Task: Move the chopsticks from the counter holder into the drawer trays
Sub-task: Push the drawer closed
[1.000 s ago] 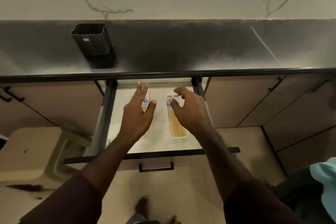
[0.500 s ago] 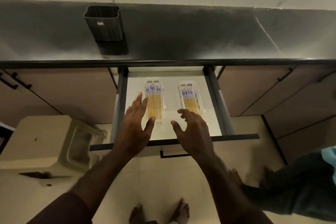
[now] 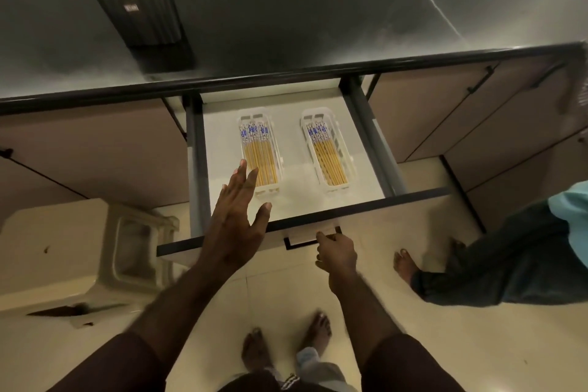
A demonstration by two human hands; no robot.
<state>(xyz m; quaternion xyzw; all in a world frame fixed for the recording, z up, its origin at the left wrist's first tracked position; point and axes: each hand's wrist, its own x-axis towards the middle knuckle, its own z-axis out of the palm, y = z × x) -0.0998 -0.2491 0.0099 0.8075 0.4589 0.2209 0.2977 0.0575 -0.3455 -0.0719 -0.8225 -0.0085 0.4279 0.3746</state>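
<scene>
While the drawer (image 3: 366,205) stands pulled out beneath the dark counter (image 3: 286,19), we see two clear plastic trays lying on its pale floor, well apart from each other. In the left tray (image 3: 260,149) lies a bundle of yellow chopsticks (image 3: 258,154) with blue-and-white patterned tops, their patterned ends pointing toward the counter. In the right tray (image 3: 327,153) lies a second, similar bundle of chopsticks (image 3: 327,157) set the same way.

We find the left hand (image 3: 237,219) spread flat with fingers straight and apart, holding nothing, hovering above the front left part of the drawer with its fingertips over the near end of the left tray. We see the right hand (image 3: 335,253) lower down, at the drawer front, its fingers curled at the black handle (image 3: 299,243); whether they actually grip it we cannot tell.

On the counter, at the back left, stands the black ribbed holder (image 3: 140,9), upright, with nothing showing above its rim. On the tiled floor (image 3: 381,312) we also see a beige plastic stool (image 3: 79,251) to the left, our own bare feet (image 3: 286,344) below, and another person's leg and foot (image 3: 477,267) at the right.
</scene>
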